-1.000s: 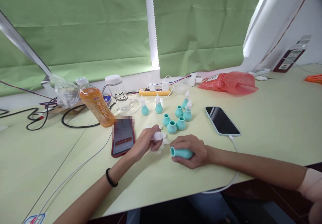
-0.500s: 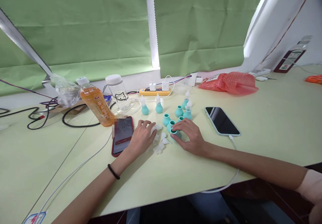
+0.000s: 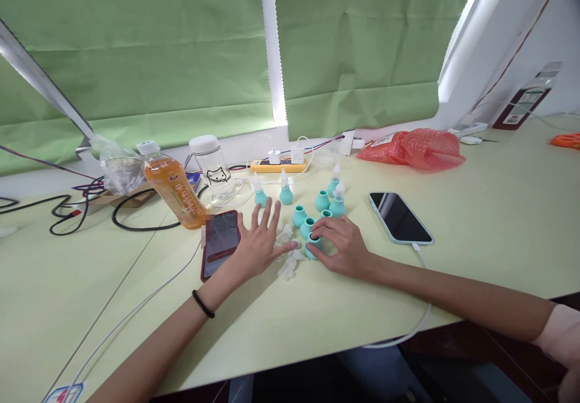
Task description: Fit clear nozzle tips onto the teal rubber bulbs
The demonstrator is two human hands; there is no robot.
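My left hand is open, its fingers spread above the table beside a small pile of translucent white pieces; its thumb reaches over them. The fingers of my right hand are closed around the nearest teal bulb, which stands upright with its opening up. Behind it several more open teal bulbs stand close together, among them one at the left and one farther back. Teal bulbs with translucent tips stand behind my left hand and at the back right of the group.
A red phone lies under my left wrist's far side, near an orange drink bottle and a clear cup. A charging phone lies right. Behind are a yellow power strip and red bubble wrap.
My left hand has opened, its fingers lifting and spreading away from the white pieces while its thumb extends right. My right hand stays at the nearest teal bulb with a slight shift.
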